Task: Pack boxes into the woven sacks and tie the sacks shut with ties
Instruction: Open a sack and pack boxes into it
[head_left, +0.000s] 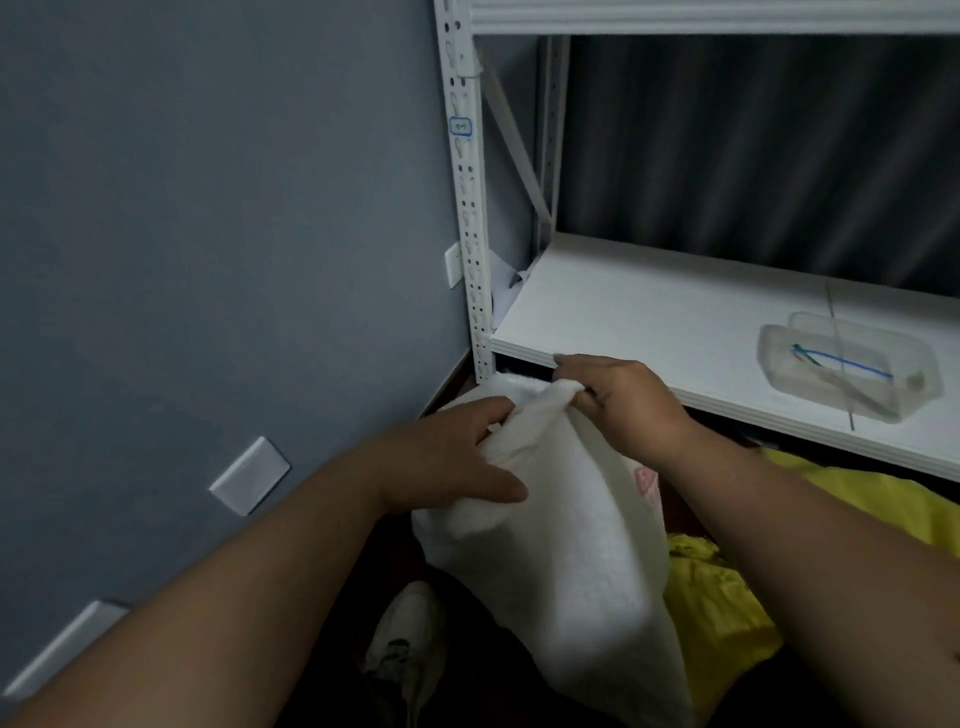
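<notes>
A white woven sack (566, 561) stands on the dark floor in front of the shelf, bulging and full. My left hand (457, 457) grips the gathered neck of the sack from the left, thumb lying across the cloth. My right hand (618, 400) pinches the bunched top of the sack from the right, just under the shelf edge. A pink patch (647, 480) shows on the sack's right side. Coloured ties (841, 364) lie in a clear plastic tray (779, 358) on the shelf. What is inside the sack is hidden.
A white metal shelf board (649, 317) runs across the right, its post (470, 208) at the left by the blue-grey wall. Yellow sacks (727, 597) lie under the shelf on the right. A white shoe (405, 639) rests on the floor below.
</notes>
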